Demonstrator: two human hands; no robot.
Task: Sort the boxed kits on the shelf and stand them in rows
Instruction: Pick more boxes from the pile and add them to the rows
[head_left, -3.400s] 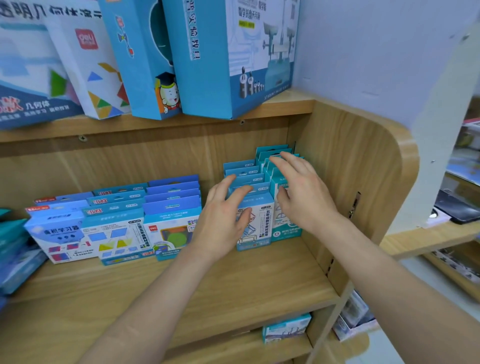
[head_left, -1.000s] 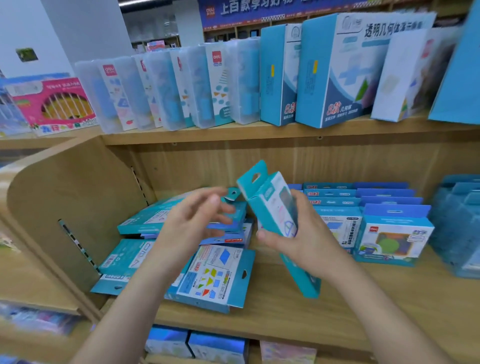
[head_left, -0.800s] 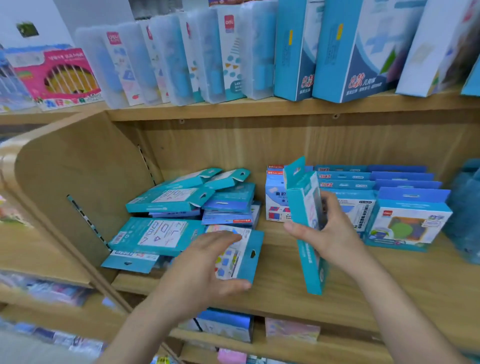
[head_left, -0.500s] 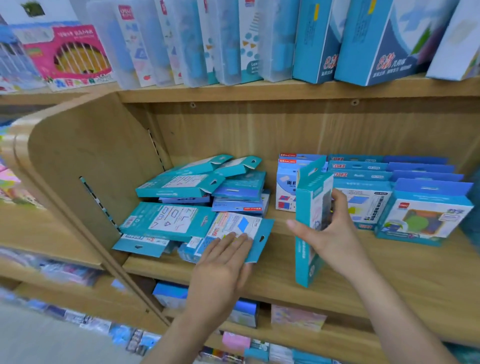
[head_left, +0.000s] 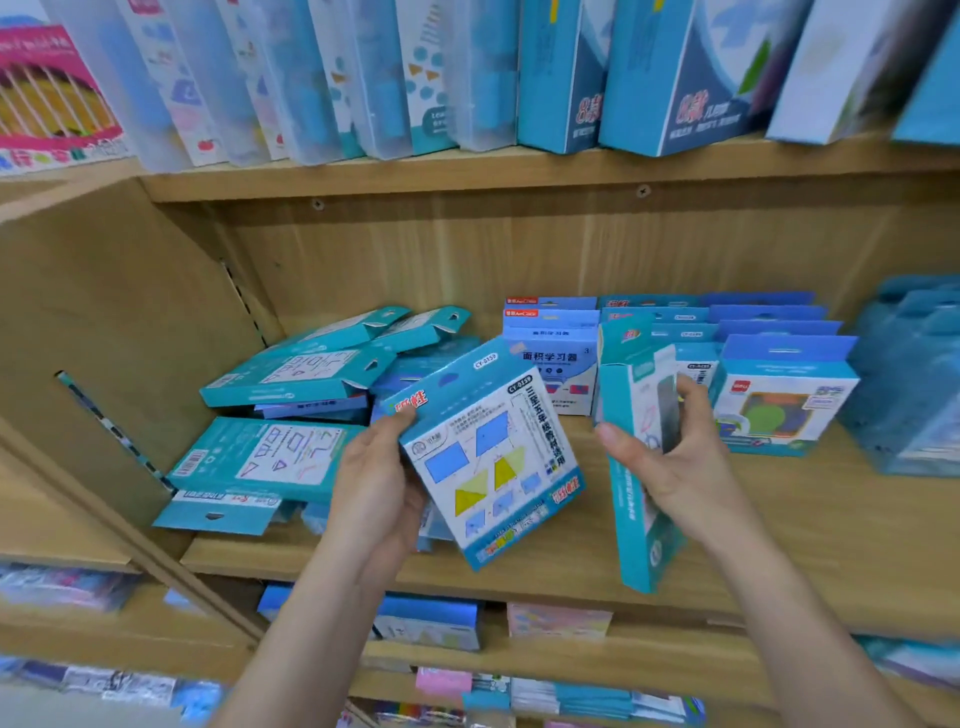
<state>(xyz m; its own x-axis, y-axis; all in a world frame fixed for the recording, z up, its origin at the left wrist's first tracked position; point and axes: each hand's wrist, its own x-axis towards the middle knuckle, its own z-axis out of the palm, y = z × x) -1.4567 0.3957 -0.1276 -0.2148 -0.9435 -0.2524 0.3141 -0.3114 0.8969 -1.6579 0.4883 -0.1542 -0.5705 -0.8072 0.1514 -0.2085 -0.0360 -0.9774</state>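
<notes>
Rightward and upright: where both kits must go

Farthest left of the standing rows of blue-topped cardboard kits (head_left: 779, 384) lies the heap of flat teal cardboard kit boxes (head_left: 291, 395). It sits well apart from the rows on the pale wooden shelf (head_left: 810, 540) and is not yet sorted.

Nearer the rows, the left hand (head_left: 374, 483) holds a white-and-blue cardboard kit box printed with yellow and blue shapes (head_left: 493, 457). Its fingers are curled round the box's left edge, with the thumb on the upper corner. That box is held clear of the shelf, face toward the camera. Its long axis is tipped, with the hang-tab end up and leaning left, away from the rows.

Just in front of the rows' left end, the right hand (head_left: 670, 457) pinches a slim teal cardboard kit box (head_left: 631, 514), thumb on the near face and fingers behind. This box shows edge-on with its long axis close to upright and its tab at the top. Its foot is down by the shelf's front lip; whether it touches the board I cannot tell.

The right hand is the nearer to the rows, so its box looks the readier to stand, probably needing little more than a push back beside them. The left hand's box, I judge, must first be turned upright and then carried right toward the rows.
</notes>
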